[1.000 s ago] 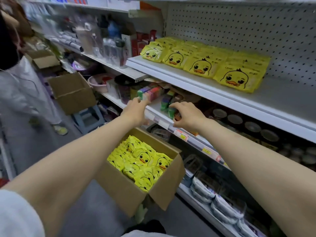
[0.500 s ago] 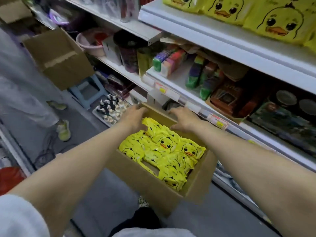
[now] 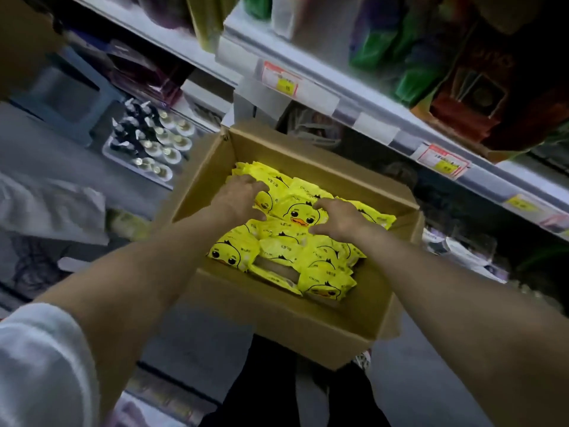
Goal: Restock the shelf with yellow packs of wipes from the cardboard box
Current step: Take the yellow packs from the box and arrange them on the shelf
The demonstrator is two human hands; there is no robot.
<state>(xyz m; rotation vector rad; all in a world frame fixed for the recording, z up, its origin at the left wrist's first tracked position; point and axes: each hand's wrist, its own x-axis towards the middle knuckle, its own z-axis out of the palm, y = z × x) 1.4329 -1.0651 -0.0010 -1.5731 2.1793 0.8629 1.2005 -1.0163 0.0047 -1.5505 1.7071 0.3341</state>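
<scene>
The yellow packs of wipes (image 3: 286, 260) lie in a loose, crooked heap inside the cardboard box (image 3: 277, 322), and both hands are down among them. The left hand (image 3: 243, 200) rests spread over the far-left packs, fingers fanned, thumb reaching toward the middle, closed round nothing that I can see. The right hand (image 3: 338, 218) is near it, fingers curved over the edge of a duck-faced pack (image 3: 297, 215) that lies between the two hands. Whether it truly has hold of that pack I cannot tell. More packs lie on the near side, below the wrists.

The trouble I would expect is slippage. The wrappers look slick, so a bunch squeezed between two palms may shoot one out over the box wall. I cannot see what carries the box, so a hard press could tip it. Just beyond the fingertips juts a shelf edge (image 3: 363, 109) with a price tag (image 3: 281, 78), and a full armful lifted straight up might catch it. A tray of small bottles (image 3: 147, 146) stands out past the left hand.
</scene>
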